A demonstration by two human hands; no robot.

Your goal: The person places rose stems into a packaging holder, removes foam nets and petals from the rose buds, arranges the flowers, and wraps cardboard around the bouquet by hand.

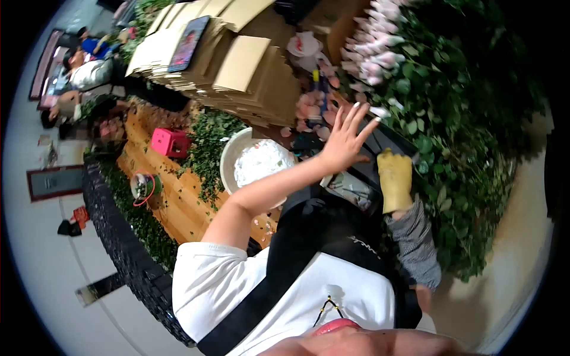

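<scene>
My left hand (pixel 347 133) is bare, with its fingers spread apart in front of me. By its fingertips is a small pale flower bud (pixel 380 111), and I cannot tell whether they touch. To its right my right hand (pixel 395 178) wears a yellow work glove, its fingers curled in; whatever it may hold is hidden. Leafy green rose stems (pixel 439 124) crowd close beside the glove. Beyond them lie pale pink rose heads (pixel 374 47) in rows. Loose pink petals (pixel 310 107) are scattered ahead of my left hand.
A stack of cardboard sheets (pixel 243 65) with a phone (pixel 189 44) on top stands ahead. Under my left forearm is a pale tub (pixel 228 160) of white material (pixel 261 161). A pink stool (pixel 170 142), a bucket (pixel 142 186) and leaf piles occupy the left floor. Other people are at far left.
</scene>
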